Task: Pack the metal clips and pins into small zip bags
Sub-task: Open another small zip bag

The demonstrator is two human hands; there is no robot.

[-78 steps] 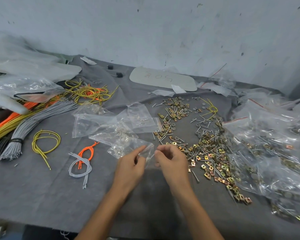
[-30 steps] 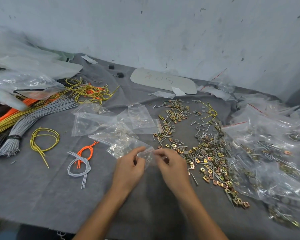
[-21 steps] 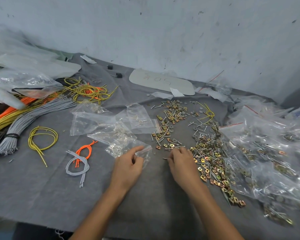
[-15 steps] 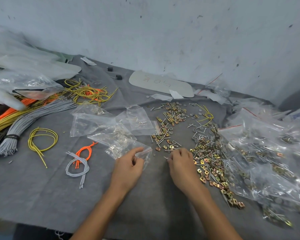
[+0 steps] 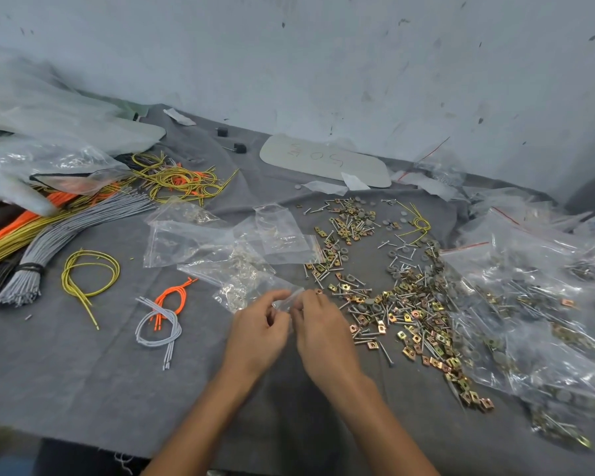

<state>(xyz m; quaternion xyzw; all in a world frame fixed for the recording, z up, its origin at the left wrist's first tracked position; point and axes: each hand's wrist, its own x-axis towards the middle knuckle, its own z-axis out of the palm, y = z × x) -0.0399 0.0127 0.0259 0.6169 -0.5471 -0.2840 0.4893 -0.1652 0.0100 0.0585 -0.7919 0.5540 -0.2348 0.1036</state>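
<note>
Left hand: pinches the mouth of the small zip bag, near centre.
Right hand: fingers curled at the same mouth; what they pinch, I cannot tell.
Clips and pins: loose heap just right of the hands.
Filled bags: right side.

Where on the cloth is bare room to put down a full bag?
Widest bare grey cloth: front left, between the grey wire loop, the left hand and the near edge. A narrow strip: between right forearm and loose clips and pins. Crowded: filled bags right, wire bundles left, empty bags beyond the held small zip bag.
</note>
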